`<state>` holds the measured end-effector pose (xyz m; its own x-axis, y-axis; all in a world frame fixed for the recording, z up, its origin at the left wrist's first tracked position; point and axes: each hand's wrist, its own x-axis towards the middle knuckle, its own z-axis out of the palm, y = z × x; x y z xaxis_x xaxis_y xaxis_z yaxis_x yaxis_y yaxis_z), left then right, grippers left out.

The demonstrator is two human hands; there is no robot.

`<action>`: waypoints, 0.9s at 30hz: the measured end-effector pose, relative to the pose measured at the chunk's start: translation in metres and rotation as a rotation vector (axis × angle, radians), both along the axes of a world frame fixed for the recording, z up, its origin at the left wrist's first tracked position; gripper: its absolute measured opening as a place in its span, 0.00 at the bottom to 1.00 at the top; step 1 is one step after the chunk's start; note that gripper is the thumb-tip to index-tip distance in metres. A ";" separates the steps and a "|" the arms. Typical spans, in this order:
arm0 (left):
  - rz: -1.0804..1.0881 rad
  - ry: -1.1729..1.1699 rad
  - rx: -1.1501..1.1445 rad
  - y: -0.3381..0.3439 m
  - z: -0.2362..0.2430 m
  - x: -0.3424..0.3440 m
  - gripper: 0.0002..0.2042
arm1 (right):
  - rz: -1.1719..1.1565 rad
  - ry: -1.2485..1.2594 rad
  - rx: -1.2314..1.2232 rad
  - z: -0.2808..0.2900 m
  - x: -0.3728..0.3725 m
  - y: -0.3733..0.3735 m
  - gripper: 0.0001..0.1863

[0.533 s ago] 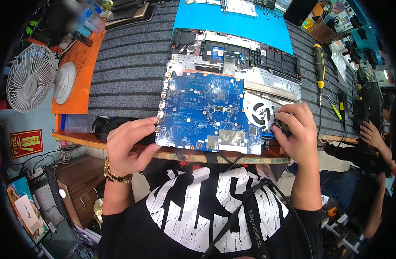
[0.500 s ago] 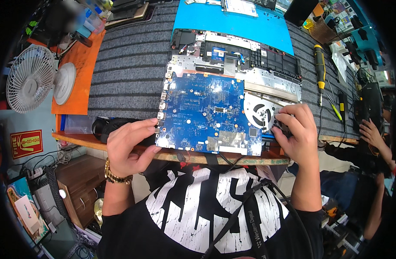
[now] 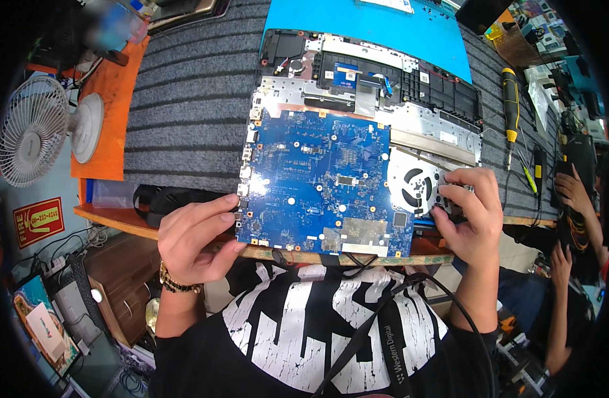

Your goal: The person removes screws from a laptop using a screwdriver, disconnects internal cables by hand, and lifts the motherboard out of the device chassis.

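A blue laptop motherboard (image 3: 298, 166) lies nearest me, its lower edge reaching past the table's front edge. My left hand (image 3: 201, 239) pinches its lower left corner, thumb below and fingers along the port side. Joined to the board's right side is a silver cooling fan (image 3: 398, 187) with black blade openings. At the fan's outer edge, my right hand (image 3: 475, 209) grips with thumb and fingers curled; the fingers partly hide a dark part there. Behind the board, the opened laptop case (image 3: 443, 93) rests on the bench, showing a metal frame, black plastic and ribbon cables.
A grey striped mat (image 3: 191, 99) and a blue mat (image 3: 370, 26) cover the bench. On the right lie a yellow-black screwdriver (image 3: 510, 109) and a thin green-handled tool (image 3: 530, 179). A white fan (image 3: 32, 132) stands left. Another person's hand (image 3: 573, 192) is at far right.
The board and case look larger, and the board's lower edge sits nearer my body in the picture. Both hands keep their grips. The other person's second hand now shows lower down.
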<state>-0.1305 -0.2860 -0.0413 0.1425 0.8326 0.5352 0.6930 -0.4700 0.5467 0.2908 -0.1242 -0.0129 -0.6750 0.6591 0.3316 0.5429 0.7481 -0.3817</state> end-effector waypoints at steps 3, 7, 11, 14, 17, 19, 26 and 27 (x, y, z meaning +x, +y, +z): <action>0.007 0.007 -0.015 -0.001 0.000 0.000 0.18 | -0.007 0.016 0.006 -0.001 -0.001 0.001 0.23; -0.001 0.003 -0.015 0.000 0.000 -0.001 0.18 | -0.009 0.010 -0.003 -0.001 -0.001 0.002 0.23; 0.001 0.005 -0.027 -0.001 0.000 -0.001 0.18 | -0.008 0.007 -0.008 -0.001 -0.001 0.002 0.23; -0.003 0.002 -0.030 0.000 0.001 -0.001 0.18 | -0.006 0.005 -0.014 0.000 -0.001 0.002 0.23; -0.010 0.005 -0.025 0.000 0.001 -0.002 0.18 | -0.007 -0.001 -0.012 0.000 -0.001 0.002 0.23; -0.015 0.007 -0.023 0.001 0.001 -0.002 0.18 | -0.007 -0.003 -0.011 0.000 -0.001 0.003 0.23; -0.018 0.006 -0.024 0.001 0.000 -0.003 0.18 | 0.000 -0.010 -0.009 0.001 -0.001 0.003 0.23; -0.019 0.005 -0.024 0.001 0.000 -0.003 0.18 | -0.003 -0.007 -0.020 0.001 -0.002 0.003 0.23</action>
